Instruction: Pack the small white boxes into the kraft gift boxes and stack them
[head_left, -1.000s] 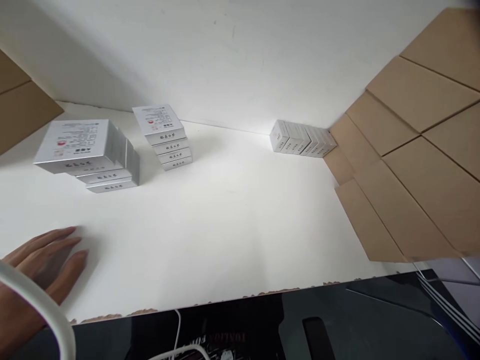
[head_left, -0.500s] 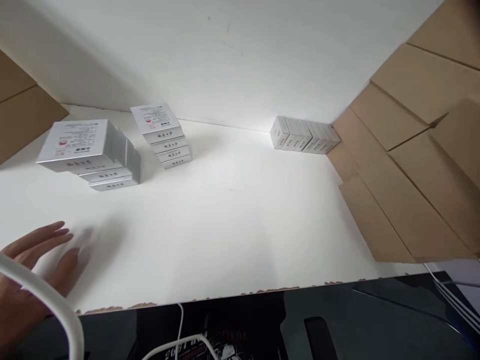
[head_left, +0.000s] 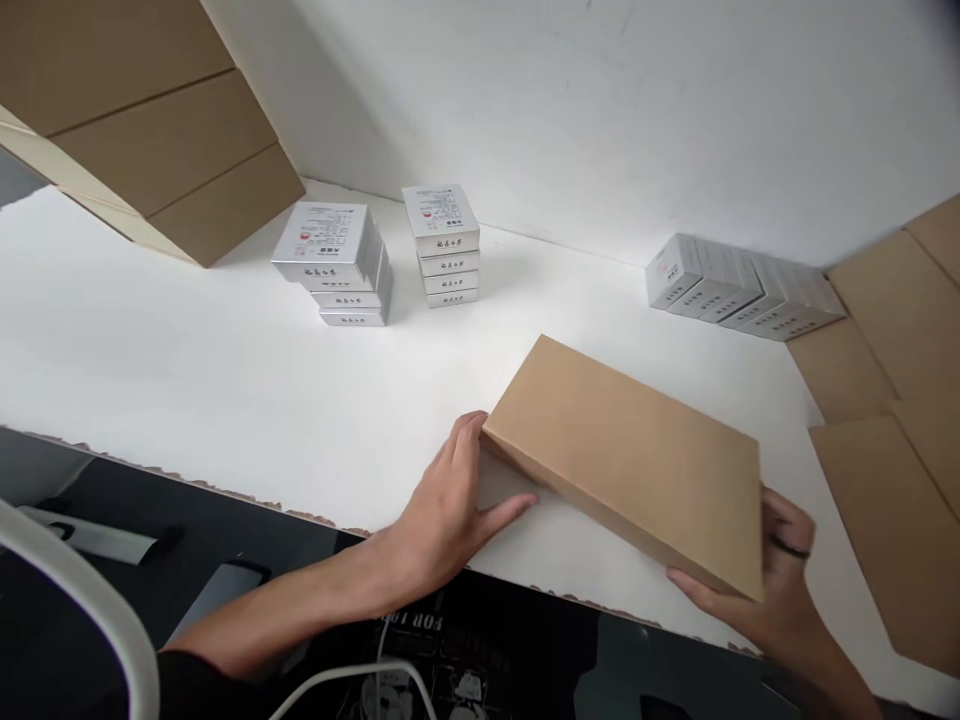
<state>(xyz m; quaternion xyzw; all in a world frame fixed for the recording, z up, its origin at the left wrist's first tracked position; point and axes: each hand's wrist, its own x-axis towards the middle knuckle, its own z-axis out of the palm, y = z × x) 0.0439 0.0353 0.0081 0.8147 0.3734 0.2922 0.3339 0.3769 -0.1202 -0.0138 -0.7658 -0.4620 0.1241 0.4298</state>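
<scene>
A brown cardboard box [head_left: 630, 450] is tilted above the white table [head_left: 225, 400], right of the middle. My right hand [head_left: 757, 570], a dark ring on one finger, grips its right end, thumb along the lower front edge. At the box's left corner is my left hand [head_left: 457, 500], its fingertips against the corner and partly hidden, with the thumb spread away from them. Behind stand two stacks of small white boxes, a left stack [head_left: 330, 250] and a right stack [head_left: 442, 220].
A row of white boxes [head_left: 735, 285] lies by the wall at the right. Brown cardboard [head_left: 892, 500] covers the right side, and more cardboard boxes [head_left: 150, 120] are at the upper left. A white curved tube [head_left: 82, 590] crosses the lower left.
The brown box and my right hand have come into view, the box now gripped. My left hand has moved from the far left to the box's corner. The view has shifted left.
</scene>
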